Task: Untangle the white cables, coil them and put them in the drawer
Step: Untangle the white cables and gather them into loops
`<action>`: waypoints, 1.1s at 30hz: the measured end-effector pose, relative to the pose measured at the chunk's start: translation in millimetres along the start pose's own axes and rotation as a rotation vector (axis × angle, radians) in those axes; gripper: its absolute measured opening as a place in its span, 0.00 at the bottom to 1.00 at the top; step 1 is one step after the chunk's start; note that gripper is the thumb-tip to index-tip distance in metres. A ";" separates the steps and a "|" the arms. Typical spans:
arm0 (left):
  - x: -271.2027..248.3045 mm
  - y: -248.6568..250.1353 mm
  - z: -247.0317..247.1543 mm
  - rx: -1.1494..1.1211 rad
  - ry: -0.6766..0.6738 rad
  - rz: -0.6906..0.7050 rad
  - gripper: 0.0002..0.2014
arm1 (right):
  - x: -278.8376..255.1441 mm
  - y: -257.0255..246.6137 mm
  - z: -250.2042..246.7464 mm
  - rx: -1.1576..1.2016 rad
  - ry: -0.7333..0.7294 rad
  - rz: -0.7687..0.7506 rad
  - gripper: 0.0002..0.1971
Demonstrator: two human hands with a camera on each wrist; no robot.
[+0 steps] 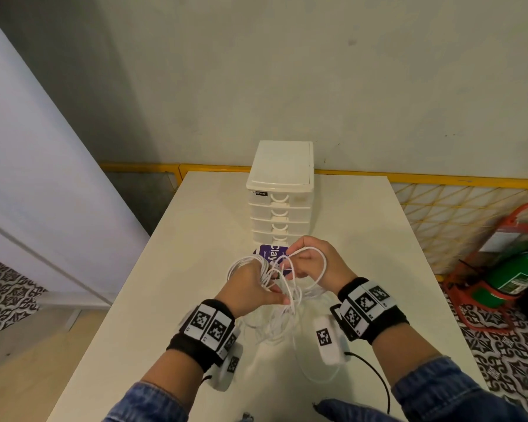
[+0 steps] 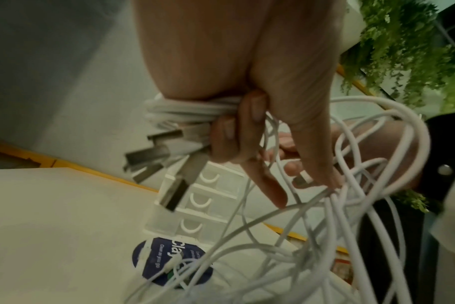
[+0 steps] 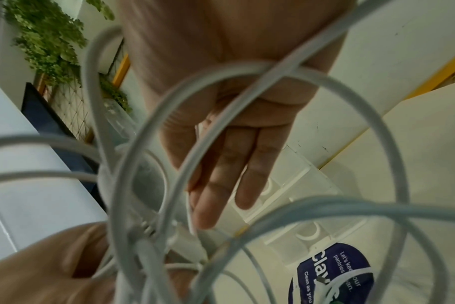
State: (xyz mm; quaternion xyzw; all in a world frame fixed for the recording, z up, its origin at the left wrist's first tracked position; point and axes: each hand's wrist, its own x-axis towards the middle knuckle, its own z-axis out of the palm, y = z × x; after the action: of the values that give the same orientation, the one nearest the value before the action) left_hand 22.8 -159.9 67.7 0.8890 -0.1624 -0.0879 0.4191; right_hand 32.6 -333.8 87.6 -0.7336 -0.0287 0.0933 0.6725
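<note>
Mid-untangle, by the look of things, nothing coiled for good and nothing stowed; left hand (image 1: 252, 286) curled tight round a bunch of white cables (image 1: 282, 300), several metal plugs (image 2: 153, 152) jutting out past the clenched fingers (image 2: 227, 133); right hand (image 1: 313, 263) just beside, raised a little higher, fingers fairly straight, thumb seemingly pinching a single loop (image 1: 319, 266) draped over the hand; remaining tangle hanging straight down between both wrists onto the white table (image 1: 171, 284), long axis roughly vertical from hands to tabletop, slack strands trailing back toward the body; next pull probably up and to the right, away from the left-hand bunch, right hand nearer the free loop; small white drawer unit (image 1: 279, 190) straight ahead beyond both hands, right hand slightly closer; all visible drawers closed, contents not discernible through the cloudy fronts; dark blue round label (image 1: 272, 252) lying flat at the foot of the unit, partly under stray cable.
</note>
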 end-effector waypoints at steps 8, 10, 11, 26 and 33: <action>7.3 -7.2 18.5 -0.013 -0.039 -0.006 0.20 | -5.6 -1.5 -3.6 -0.054 0.022 -0.052 0.10; 6.4 -4.2 20.4 -0.058 -0.015 -0.001 0.16 | -6.6 0.1 -6.1 -0.090 0.019 -0.065 0.11; 6.3 -3.0 21.5 -0.084 -0.008 0.000 0.16 | -6.9 1.6 -7.6 -0.127 0.023 -0.079 0.11; 28.5 -22.0 8.2 -0.313 0.271 -0.242 0.18 | -45.7 6.6 -16.9 -0.544 0.387 -0.188 0.08; 36.7 -31.2 1.6 -0.405 0.347 -0.384 0.15 | -58.3 16.7 21.4 -0.706 0.241 -0.580 0.01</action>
State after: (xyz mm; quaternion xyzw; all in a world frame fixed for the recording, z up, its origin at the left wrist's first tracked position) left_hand 63.2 -155.7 41.9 0.8038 0.1027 -0.0430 0.5844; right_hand -29.8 -324.2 75.1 -0.8847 -0.1840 -0.1997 0.3789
